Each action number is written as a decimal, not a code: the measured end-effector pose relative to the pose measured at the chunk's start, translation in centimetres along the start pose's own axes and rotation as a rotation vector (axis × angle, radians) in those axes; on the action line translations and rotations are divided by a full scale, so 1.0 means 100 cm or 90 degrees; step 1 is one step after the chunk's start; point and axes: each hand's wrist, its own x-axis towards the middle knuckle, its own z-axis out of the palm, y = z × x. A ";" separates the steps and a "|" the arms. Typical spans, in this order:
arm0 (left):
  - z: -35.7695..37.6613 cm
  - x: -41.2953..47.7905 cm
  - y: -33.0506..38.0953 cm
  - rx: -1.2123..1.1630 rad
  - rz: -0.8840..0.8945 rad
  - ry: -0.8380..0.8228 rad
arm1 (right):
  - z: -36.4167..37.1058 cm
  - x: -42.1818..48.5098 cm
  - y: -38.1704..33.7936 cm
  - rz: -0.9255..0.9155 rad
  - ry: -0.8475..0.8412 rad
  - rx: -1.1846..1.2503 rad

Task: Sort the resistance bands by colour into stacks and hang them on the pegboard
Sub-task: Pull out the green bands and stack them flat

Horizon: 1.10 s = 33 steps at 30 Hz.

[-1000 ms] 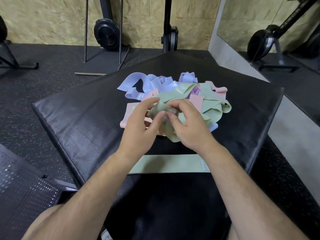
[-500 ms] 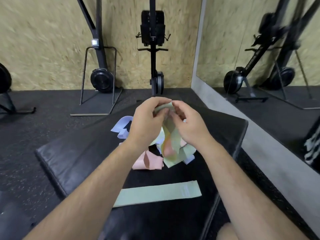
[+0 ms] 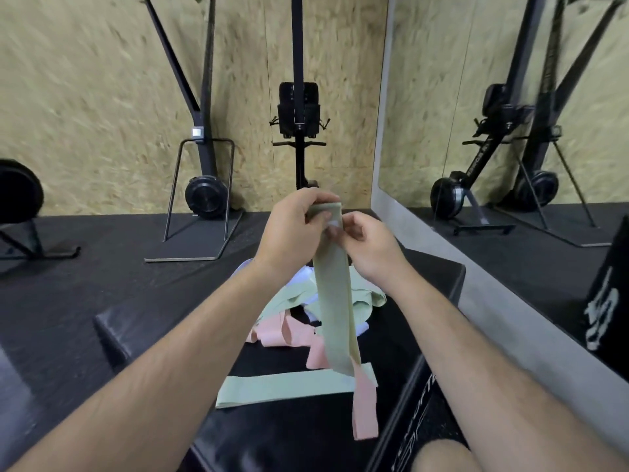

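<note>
Left hand (image 3: 292, 226) and right hand (image 3: 367, 247) both pinch top of green resistance band (image 3: 335, 301), raised above black mat (image 3: 143, 321); fingertips partly hidden by fabric. Band hangs straight down. Pink band (image 3: 365, 410) dangles lower, its upper part hidden behind green. Tangled pile (image 3: 289, 301) partly blocked by forearms. Second green band (image 3: 272, 386) lies flat on mat.

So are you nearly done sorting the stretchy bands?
Not nearly. Done: one flat pale green band lies alone on the black padded mat. In hand: left hand and right hand pinch a second green band, a pink band dangling along. Left: the tangled green, pink and lilac pile; no pegboard in view.
</note>
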 end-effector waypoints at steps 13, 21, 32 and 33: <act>-0.022 -0.054 -0.016 -0.095 -0.075 0.024 | 0.026 -0.066 0.050 0.125 -0.114 -0.076; -0.023 -0.092 -0.039 -0.197 -0.331 -0.186 | 0.030 -0.049 0.018 0.196 -0.033 0.090; -0.017 -0.096 -0.056 -0.119 -0.336 -0.124 | 0.023 -0.069 0.014 0.303 -0.206 0.055; -0.019 -0.092 -0.058 -0.115 -0.336 -0.109 | 0.023 -0.078 0.015 0.318 -0.260 0.011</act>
